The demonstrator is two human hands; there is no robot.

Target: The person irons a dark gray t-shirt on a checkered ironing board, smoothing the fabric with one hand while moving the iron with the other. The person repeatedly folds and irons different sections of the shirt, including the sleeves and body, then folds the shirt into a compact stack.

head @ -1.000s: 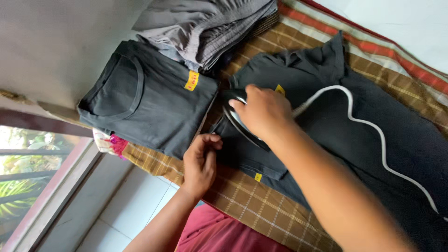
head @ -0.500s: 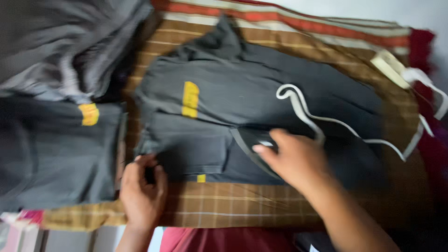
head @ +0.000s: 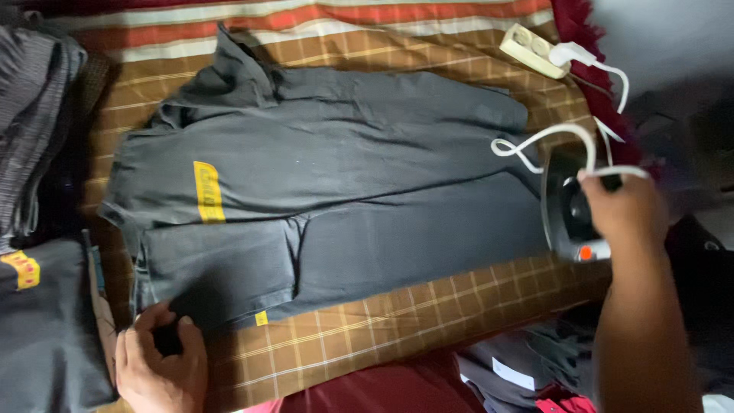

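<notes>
A dark grey shirt (head: 344,199) with a yellow patch lies flat on a brown checked cloth (head: 367,336). My left hand (head: 157,359) pinches the shirt's near left corner, by the sleeve edge. At the shirt's right end my right hand (head: 623,206) grips the handle of a black clothes iron (head: 569,218) with an orange light. The iron's white cord (head: 547,138) loops up from my right hand toward a white power strip (head: 531,47).
A folded dark grey shirt (head: 42,329) lies at the near left. Striped grey clothes (head: 30,115) are piled at the far left. More dark garments (head: 527,367) lie below the cloth's near edge. A red-striped border (head: 344,19) runs along the far side.
My right hand has carried the iron from the shirt's middle to its right end. My left hand stays at the near left corner. The view has swung to show the whole shirt.
</notes>
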